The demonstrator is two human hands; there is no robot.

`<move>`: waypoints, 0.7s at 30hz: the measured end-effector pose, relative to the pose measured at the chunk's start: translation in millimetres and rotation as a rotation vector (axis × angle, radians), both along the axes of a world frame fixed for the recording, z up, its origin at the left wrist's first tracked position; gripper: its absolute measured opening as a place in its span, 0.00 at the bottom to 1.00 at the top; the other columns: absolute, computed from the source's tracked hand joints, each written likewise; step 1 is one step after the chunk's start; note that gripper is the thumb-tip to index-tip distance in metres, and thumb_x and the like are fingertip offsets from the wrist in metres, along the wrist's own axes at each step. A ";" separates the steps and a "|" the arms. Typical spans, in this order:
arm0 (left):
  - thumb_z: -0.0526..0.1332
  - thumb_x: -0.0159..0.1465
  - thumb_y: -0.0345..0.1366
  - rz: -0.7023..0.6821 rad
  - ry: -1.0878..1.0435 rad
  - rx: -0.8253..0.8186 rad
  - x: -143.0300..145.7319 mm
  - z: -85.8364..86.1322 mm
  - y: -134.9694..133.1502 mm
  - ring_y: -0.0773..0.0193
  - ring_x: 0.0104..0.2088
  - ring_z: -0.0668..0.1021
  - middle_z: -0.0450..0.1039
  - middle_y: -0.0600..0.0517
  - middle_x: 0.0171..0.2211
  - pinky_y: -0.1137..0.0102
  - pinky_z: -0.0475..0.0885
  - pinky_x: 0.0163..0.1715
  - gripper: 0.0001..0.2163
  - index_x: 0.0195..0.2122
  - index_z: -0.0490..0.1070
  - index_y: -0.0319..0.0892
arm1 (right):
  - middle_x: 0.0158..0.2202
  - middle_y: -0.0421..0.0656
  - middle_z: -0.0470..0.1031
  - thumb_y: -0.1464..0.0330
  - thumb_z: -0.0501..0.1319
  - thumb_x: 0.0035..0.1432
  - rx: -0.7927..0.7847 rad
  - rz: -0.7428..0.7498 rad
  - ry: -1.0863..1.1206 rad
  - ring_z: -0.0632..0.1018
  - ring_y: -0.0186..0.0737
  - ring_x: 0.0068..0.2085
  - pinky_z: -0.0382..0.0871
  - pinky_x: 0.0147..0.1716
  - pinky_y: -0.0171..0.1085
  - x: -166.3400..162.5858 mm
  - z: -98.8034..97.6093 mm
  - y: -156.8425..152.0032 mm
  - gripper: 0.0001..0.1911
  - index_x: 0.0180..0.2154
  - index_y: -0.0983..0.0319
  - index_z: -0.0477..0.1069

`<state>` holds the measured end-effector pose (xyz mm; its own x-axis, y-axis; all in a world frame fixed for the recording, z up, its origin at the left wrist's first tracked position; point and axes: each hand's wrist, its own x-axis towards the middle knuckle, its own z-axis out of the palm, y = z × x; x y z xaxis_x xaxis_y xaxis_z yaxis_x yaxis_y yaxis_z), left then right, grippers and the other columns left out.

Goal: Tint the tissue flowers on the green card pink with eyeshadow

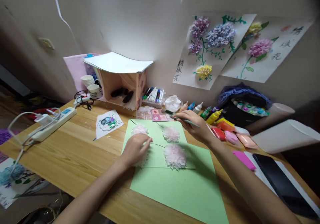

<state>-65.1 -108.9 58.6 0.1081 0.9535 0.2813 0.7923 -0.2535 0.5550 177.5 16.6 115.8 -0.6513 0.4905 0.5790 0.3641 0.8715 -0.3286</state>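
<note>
My right hand (196, 124) is closed around a slim dark-green paintbrush (186, 120), whose tip end points left above a small pink palette (160, 115). Fluffy pale pink paper flowers lie on light green paper (180, 190): one at upper left (139, 129), one at upper right (171, 134) and a larger one at lower right (175, 156). My left hand (136, 147) rests over another pink flower (142, 160), mostly covered, its fingers curled together; what they grip is hidden. A thin dark wire or line runs from near these fingertips to the larger flower.
Behind the paper stand a box of markers (153, 96), paint bottles (198, 107) and an open pink box (120, 90). A paint-smeared sheet (109, 124) and a power strip (53, 124) lie left. Clay packets (231, 136), a phone (282, 182) and a white container (282, 135) are right.
</note>
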 end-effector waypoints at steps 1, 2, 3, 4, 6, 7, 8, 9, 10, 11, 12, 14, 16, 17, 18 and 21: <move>0.46 0.68 0.42 0.109 0.003 -0.031 -11.1 3.9 0.9 0.60 0.39 0.76 0.77 0.48 0.37 0.67 0.68 0.41 0.17 0.35 0.73 0.43 | 0.39 0.46 0.76 0.66 0.53 0.64 -0.021 -0.003 0.039 0.75 0.42 0.41 0.68 0.42 0.42 -4.9 1.4 5.9 0.10 0.43 0.58 0.71; 0.44 0.68 0.41 0.236 0.016 -0.074 -23.7 6.6 1.0 0.58 0.41 0.76 0.76 0.47 0.39 0.66 0.68 0.41 0.18 0.36 0.72 0.42 | 0.39 0.46 0.76 0.66 0.53 0.64 -0.047 -0.007 0.077 0.75 0.42 0.41 0.68 0.43 0.42 -8.3 2.5 11.1 0.10 0.43 0.58 0.71; 0.44 0.67 0.42 0.365 0.033 -0.129 -36.8 7.6 0.2 0.56 0.42 0.76 0.75 0.45 0.40 0.65 0.68 0.40 0.17 0.37 0.72 0.42 | 0.39 0.46 0.76 0.65 0.53 0.64 -0.074 -0.011 0.102 0.75 0.42 0.42 0.68 0.43 0.42 -10.0 3.1 15.6 0.10 0.42 0.59 0.71; 0.45 0.67 0.42 0.469 0.052 -0.187 -49.5 6.8 -1.7 0.54 0.42 0.75 0.75 0.44 0.40 0.64 0.67 0.39 0.17 0.36 0.71 0.41 | 0.39 0.46 0.76 0.64 0.53 0.64 -0.102 -0.017 0.114 0.75 0.42 0.42 0.68 0.44 0.42 -10.3 2.9 19.2 0.11 0.42 0.59 0.71; 0.47 0.64 0.41 0.562 -0.002 -0.308 -70.1 0.4 -7.8 0.54 0.41 0.76 0.74 0.42 0.39 0.65 0.68 0.38 0.14 0.33 0.70 0.40 | 0.40 0.46 0.76 0.63 0.53 0.64 -0.169 -0.026 0.130 0.75 0.43 0.43 0.68 0.45 0.42 -6.1 -0.5 24.0 0.12 0.42 0.59 0.71; 0.48 0.63 0.42 0.538 -0.097 -0.379 -76.6 -4.4 -11.4 0.54 0.39 0.76 0.75 0.43 0.37 0.66 0.68 0.36 0.14 0.31 0.69 0.40 | 0.41 0.45 0.76 0.62 0.53 0.64 -0.210 -0.027 0.152 0.75 0.43 0.44 0.68 0.46 0.42 -1.6 -4.2 25.1 0.12 0.42 0.59 0.71; 0.49 0.62 0.43 0.496 -0.212 -0.447 -80.1 -9.5 -15.0 0.55 0.37 0.77 0.75 0.44 0.35 0.67 0.69 0.35 0.14 0.30 0.69 0.40 | 0.42 0.45 0.75 0.62 0.53 0.64 -0.258 -0.030 0.185 0.75 0.43 0.45 0.68 0.46 0.42 4.5 -9.1 25.3 0.12 0.43 0.58 0.71; 0.49 0.61 0.44 0.459 -0.313 -0.495 -80.9 -14.5 -18.1 0.56 0.34 0.77 0.75 0.45 0.33 0.67 0.69 0.33 0.14 0.30 0.68 0.40 | 0.43 0.45 0.75 0.61 0.53 0.64 -0.312 -0.037 0.217 0.75 0.43 0.46 0.68 0.46 0.41 12.2 -15.0 24.5 0.12 0.43 0.58 0.71; 0.50 0.60 0.45 0.436 -0.388 -0.522 -79.4 -18.9 -20.5 0.57 0.32 0.77 0.74 0.47 0.31 0.67 0.69 0.31 0.14 0.30 0.68 0.40 | 0.43 0.44 0.74 0.61 0.53 0.63 -0.366 -0.052 0.247 0.75 0.42 0.45 0.70 0.45 0.40 21.3 -21.7 22.7 0.12 0.43 0.57 0.71; 0.52 0.59 0.46 0.432 -0.434 -0.523 -76.3 -22.6 -22.2 0.57 0.31 0.76 0.74 0.48 0.30 0.67 0.69 0.29 0.14 0.30 0.68 0.40 | 0.43 0.44 0.74 0.60 0.54 0.63 -0.415 -0.079 0.275 0.76 0.41 0.43 0.71 0.43 0.39 31.8 -28.6 20.0 0.12 0.43 0.57 0.71; 0.54 0.57 0.47 0.442 -0.460 -0.505 -72.3 -25.3 -23.1 0.57 0.30 0.76 0.73 0.49 0.28 0.67 0.69 0.29 0.14 0.30 0.68 0.40 | 0.41 0.43 0.74 0.60 0.54 0.63 -0.453 -0.112 0.307 0.76 0.40 0.41 0.72 0.41 0.38 43.2 -35.2 16.3 0.12 0.43 0.56 0.71; 0.56 0.54 0.46 0.459 -0.521 -0.455 -64.5 -28.2 -23.5 0.57 0.29 0.76 0.73 0.50 0.26 0.68 0.68 0.28 0.14 0.31 0.68 0.40 | 0.38 0.42 0.75 0.59 0.55 0.62 -0.513 -0.170 0.368 0.77 0.39 0.36 0.73 0.38 0.37 67.7 -46.2 6.6 0.13 0.42 0.57 0.72; 0.57 0.52 0.46 0.443 -0.626 -0.428 -59.7 -28.3 -23.6 0.58 0.29 0.76 0.73 0.50 0.25 0.68 0.68 0.28 0.15 0.32 0.68 0.39 | 0.36 0.43 0.75 0.58 0.56 0.61 -0.556 -0.217 0.428 0.77 0.39 0.34 0.75 0.36 0.38 91.7 -52.9 -4.8 0.14 0.42 0.58 0.73; 0.58 0.51 0.47 0.439 -0.672 -0.425 -58.8 -27.6 -24.1 0.58 0.28 0.76 0.74 0.49 0.25 0.68 0.68 0.27 0.16 0.32 0.68 0.39 | 0.36 0.43 0.76 0.57 0.57 0.60 -0.576 -0.239 0.457 0.77 0.39 0.34 0.75 0.35 0.39 102.8 -54.6 -10.6 0.14 0.41 0.59 0.73; 0.59 0.50 0.48 0.442 -0.705 -0.425 -58.8 -26.7 -25.2 0.58 0.28 0.76 0.74 0.49 0.25 0.68 0.68 0.26 0.17 0.32 0.68 0.39 | 0.36 0.44 0.76 0.57 0.57 0.60 -0.591 -0.260 0.490 0.77 0.40 0.34 0.76 0.35 0.39 113.0 -55.4 -16.3 0.14 0.41 0.59 0.73; 0.63 0.47 0.50 0.498 -0.742 -0.416 -62.2 -23.9 -32.0 0.57 0.27 0.77 0.75 0.50 0.24 0.68 0.69 0.25 0.19 0.32 0.69 0.40 | 0.37 0.44 0.76 0.58 0.58 0.60 -0.614 -0.296 0.615 0.77 0.40 0.34 0.76 0.35 0.41 137.0 -53.1 -32.2 0.13 0.40 0.58 0.73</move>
<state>-127.2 -140.9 34.6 -0.4011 0.8805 -0.2526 0.1699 0.3424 0.9241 314.5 -15.5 62.7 -0.1132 0.9242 0.3648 0.1528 0.3790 -0.9127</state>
